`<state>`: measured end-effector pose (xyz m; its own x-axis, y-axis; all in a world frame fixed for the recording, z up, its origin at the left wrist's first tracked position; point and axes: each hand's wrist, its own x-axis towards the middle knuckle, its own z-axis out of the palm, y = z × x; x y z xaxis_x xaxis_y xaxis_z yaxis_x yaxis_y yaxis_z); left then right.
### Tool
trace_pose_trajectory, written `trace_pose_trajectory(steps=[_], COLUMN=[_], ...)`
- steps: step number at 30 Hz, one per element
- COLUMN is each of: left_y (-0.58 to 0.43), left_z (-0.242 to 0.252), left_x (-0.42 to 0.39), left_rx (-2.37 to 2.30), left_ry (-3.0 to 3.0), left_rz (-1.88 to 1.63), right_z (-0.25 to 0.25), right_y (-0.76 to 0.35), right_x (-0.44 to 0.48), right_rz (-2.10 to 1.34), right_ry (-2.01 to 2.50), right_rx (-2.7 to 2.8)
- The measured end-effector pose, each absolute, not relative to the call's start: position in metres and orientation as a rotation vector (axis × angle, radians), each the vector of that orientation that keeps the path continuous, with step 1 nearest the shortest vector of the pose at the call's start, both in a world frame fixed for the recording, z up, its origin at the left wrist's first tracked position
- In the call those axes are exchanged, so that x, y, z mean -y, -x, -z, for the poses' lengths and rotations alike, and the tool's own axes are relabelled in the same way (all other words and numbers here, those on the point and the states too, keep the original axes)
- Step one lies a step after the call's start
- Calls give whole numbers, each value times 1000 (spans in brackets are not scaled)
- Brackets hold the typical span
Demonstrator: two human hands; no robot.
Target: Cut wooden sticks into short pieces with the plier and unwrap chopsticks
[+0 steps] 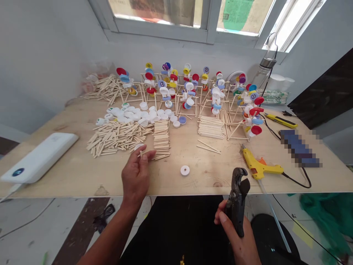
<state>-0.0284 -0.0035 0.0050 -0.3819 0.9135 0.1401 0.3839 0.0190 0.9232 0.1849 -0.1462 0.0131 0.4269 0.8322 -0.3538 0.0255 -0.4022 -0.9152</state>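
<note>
My left hand (137,173) is closed in a pinch near the front of the stick piles, and a short wooden stick (141,153) shows between thumb and fingers. My right hand (238,233) grips a black pipe cutter (237,198), held upright just past the table's front edge with its hooked jaws apart. Between the hands, a white bottle cap (185,170) with a small brown spot at its centre lies on the wooden table (171,180). A loose heap of short sticks (118,138) and a neat stack (161,136) lie beyond my left hand.
A yellow glue gun (259,165) rests on the right with its cord trailing. Stick-and-cap models (190,92) stand along the back, behind white caps (132,114) and longer sticks (211,127). A white power bank (41,156) is at left, a yellow box cutter (281,120) at right.
</note>
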Motion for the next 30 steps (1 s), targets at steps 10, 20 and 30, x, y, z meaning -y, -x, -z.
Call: trace_pose_trajectory(steps=[10,20,30], left_y=[48,34,22], left_z=[5,3,6], left_x=[16,13,-2], left_rx=[-1928,-1794,-1552], left_ry=[-1506,-1394,-1689], left_rz=[-1220,-1385,-1117], right_z=[-13,-12,-9], right_y=[-189,-190,-186], right_x=[146,148,147], right_rz=[-1085,-1113,-1067], right_ry=[1735,1741,1731], right_rx=[783,803,831])
